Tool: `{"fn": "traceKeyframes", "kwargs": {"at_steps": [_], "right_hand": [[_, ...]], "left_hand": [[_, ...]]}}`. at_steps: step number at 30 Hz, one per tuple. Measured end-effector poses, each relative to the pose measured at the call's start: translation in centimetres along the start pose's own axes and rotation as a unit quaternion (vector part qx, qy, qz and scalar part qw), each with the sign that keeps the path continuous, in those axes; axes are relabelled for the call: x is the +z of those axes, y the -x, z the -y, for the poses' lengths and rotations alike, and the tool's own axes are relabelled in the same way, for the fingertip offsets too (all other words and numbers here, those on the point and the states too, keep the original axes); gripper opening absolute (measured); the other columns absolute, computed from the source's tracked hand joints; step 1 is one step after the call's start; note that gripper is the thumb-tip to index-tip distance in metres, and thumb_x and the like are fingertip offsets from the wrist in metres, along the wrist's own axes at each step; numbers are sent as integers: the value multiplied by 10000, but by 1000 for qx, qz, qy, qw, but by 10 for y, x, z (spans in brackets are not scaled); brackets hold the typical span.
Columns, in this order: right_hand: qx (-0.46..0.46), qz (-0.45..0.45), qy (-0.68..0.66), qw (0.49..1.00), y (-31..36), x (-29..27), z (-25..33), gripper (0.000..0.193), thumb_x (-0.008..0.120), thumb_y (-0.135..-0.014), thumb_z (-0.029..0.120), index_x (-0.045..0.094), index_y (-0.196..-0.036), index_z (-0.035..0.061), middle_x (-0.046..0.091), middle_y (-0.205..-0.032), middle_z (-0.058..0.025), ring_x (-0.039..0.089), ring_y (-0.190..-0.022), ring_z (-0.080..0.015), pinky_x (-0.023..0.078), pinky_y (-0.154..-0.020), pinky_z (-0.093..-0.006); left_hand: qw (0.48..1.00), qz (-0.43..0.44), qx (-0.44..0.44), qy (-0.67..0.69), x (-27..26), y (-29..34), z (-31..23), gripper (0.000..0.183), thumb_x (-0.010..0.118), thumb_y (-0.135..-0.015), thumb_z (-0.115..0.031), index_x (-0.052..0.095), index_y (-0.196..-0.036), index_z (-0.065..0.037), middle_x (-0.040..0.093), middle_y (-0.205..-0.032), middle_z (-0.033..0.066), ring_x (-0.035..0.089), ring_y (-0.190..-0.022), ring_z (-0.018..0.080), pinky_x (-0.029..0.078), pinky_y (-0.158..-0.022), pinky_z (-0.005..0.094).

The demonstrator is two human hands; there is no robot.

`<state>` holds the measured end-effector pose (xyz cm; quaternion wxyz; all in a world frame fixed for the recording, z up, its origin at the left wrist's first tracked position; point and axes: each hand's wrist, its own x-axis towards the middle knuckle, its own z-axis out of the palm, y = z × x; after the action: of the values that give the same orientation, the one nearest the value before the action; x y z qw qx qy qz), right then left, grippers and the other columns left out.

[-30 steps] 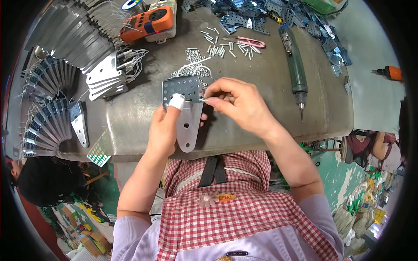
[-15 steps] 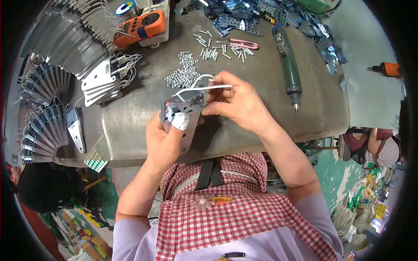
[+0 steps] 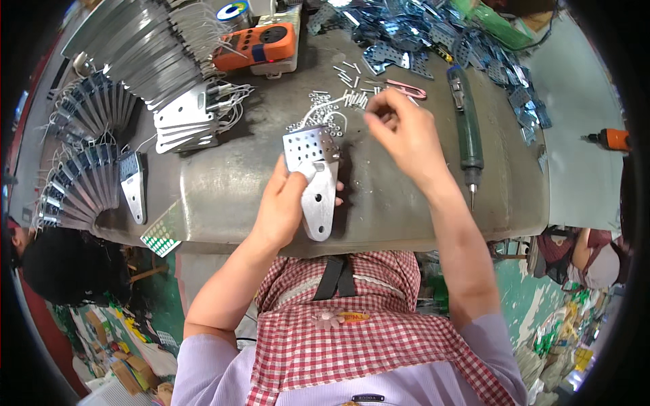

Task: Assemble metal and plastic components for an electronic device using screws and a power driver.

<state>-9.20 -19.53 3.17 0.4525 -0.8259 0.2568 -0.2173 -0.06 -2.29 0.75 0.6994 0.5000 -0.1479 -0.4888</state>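
Note:
My left hand (image 3: 279, 213) grips a tapered silver metal plate (image 3: 319, 206) with round holes, its narrow end pointing toward me. A perforated metal cover (image 3: 301, 147) sits at its wide end, and white wires (image 3: 346, 122) loop out beyond it. My thumb lies on top and fingertips show along the right edge. My right hand (image 3: 409, 135) hovers to the right of the part, fingers curled in toward the thumb; whatever they hold, if anything, is hidden. Just past both hands lie small nuts (image 3: 317, 108) and loose screws (image 3: 356, 99).
A green electric screwdriver (image 3: 467, 122) lies at right, pink-handled snips (image 3: 408, 88) near the screws. Perforated metal pieces (image 3: 399, 57) heap at the back. An orange device (image 3: 271, 42), a solder spool (image 3: 233, 12) and stacked wired plates (image 3: 179, 122) occupy the left. One separate plate (image 3: 133, 189) lies near the front-left edge.
My right hand has let go of the white wires and moved right, away from the part. The held plate has turned flatter, its face now showing. The whole view has shifted slightly.

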Motion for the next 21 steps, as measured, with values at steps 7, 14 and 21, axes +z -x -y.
{"fn": "traceKeyframes", "kwargs": {"at_steps": [7, 14, 21], "right_hand": [[-162, 93, -73, 980, 25, 16, 29, 110, 579, -759, 47, 602, -853, -4, 581, -806, -109, 586, -706, -255, 469, -619, -317], [-198, 33, 5, 980, 33, 23, 29, 100, 570, -752, 51, 582, -845, 16, 578, -822, -111, 576, -740, -290, 470, -641, -349], [-198, 19, -12, 980, 31, 22, 26, 188, 567, -755, 63, 554, -937, 17, 588, -871, -121, 568, -816, -303, 462, -696, -370]], "left_hand": [[968, 16, 59, -245, -2, 1, 6, 254, 415, -919, -173, 486, -1106, -16, 587, -905, 51, 561, -820, 99, 453, -693, 242], [972, 21, 20, -234, 7, 4, 3, 262, 430, -910, -162, 476, -1113, -4, 569, -908, 39, 525, -826, 89, 439, -711, 247], [978, 41, 7, -206, 7, -1, 4, 257, 366, -915, -154, 476, -1094, -5, 573, -920, 55, 544, -815, 105, 459, -695, 256]]}}
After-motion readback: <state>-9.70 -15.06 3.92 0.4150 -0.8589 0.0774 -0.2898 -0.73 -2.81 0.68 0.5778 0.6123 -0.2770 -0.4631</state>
